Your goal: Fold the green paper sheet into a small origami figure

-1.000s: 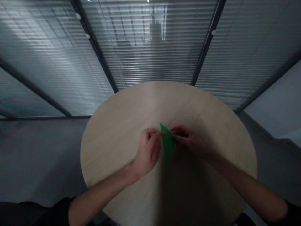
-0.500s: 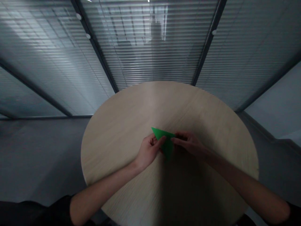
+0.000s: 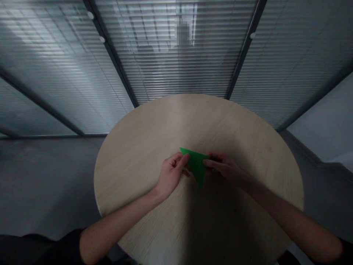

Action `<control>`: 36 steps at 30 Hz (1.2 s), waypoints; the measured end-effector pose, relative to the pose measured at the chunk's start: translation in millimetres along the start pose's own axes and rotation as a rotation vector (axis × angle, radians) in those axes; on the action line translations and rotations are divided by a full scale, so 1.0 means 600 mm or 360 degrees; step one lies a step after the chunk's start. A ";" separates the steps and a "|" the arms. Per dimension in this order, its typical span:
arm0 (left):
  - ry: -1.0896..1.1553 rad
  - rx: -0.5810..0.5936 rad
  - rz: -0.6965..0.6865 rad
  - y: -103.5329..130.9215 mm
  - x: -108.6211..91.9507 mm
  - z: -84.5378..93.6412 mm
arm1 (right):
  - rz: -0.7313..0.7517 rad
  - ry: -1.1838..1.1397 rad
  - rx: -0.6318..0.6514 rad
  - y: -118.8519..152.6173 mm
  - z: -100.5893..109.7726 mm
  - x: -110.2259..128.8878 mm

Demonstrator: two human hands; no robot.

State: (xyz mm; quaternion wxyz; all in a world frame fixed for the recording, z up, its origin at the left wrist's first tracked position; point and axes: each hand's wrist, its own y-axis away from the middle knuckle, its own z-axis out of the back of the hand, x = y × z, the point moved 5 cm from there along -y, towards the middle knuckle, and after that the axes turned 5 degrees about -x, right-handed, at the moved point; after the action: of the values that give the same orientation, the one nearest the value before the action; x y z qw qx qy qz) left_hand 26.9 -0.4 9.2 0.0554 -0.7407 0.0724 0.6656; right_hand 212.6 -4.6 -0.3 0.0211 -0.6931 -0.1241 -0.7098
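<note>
A green sheet of paper, folded into a triangle (image 3: 196,163), is held between my two hands over the middle of the round table, one corner pointing down toward me. My left hand (image 3: 173,173) pinches its left edge, thumb on top and fingers beneath. On the other side my right hand (image 3: 223,166) grips the right corner, its thumb lying on the paper. The fingers under the sheet are partly hidden.
The round wooden table (image 3: 132,143) fills the middle of the view, with a dark shadow across its near part. Behind it stand glass panels with blinds (image 3: 179,70) in dark frames. Grey floor (image 3: 55,176) shows at the left.
My left thumb has slid left, toward the paper's left edge, so more of the green surface shows. The paper has shifted slightly right, still held in both hands.
</note>
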 end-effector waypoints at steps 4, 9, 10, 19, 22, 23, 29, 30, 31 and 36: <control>0.0124 -0.0194 0.0011 -0.003 0.001 0.011 | -0.0010 0.0050 -0.0001 0.000 0.000 0.000; 0.0209 -0.0255 0.0043 -0.007 0.009 0.013 | 0.0006 0.0214 0.0004 0.000 -0.002 0.001; 0.0191 -0.0254 0.0031 -0.007 0.009 0.013 | 0.0016 0.0243 0.0001 0.000 -0.003 0.002; -0.0625 -0.0055 -0.0602 0.024 -0.027 -0.002 | 0.0127 0.0248 -0.0176 -0.003 0.002 0.007; -0.0942 0.0164 -0.0703 0.031 -0.020 -0.014 | 0.0213 0.0297 -0.0116 -0.002 -0.002 0.010; -0.0989 0.0188 -0.0730 0.031 -0.017 -0.015 | 0.0230 0.0311 -0.0097 -0.001 -0.003 0.011; -0.0852 0.0210 -0.0577 0.028 -0.012 -0.016 | 0.0209 0.0268 -0.0043 -0.001 0.000 0.007; -0.0787 0.0233 -0.0509 0.029 -0.012 -0.017 | 0.0214 0.0262 -0.0043 -0.002 0.001 0.007; -0.0711 0.0263 -0.0431 0.029 -0.012 -0.019 | 0.0219 0.0258 -0.0038 -0.002 0.001 0.007; -0.0395 0.0333 -0.0167 0.032 -0.010 -0.027 | 0.0172 0.0187 0.0031 -0.002 -0.002 0.003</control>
State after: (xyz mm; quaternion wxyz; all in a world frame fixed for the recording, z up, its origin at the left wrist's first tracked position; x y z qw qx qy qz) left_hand 38.7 -22.1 17.4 0.1753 -0.6459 0.0950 0.7370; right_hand 210.8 -3.4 1.4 0.0735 -0.6556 -0.0920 -0.7459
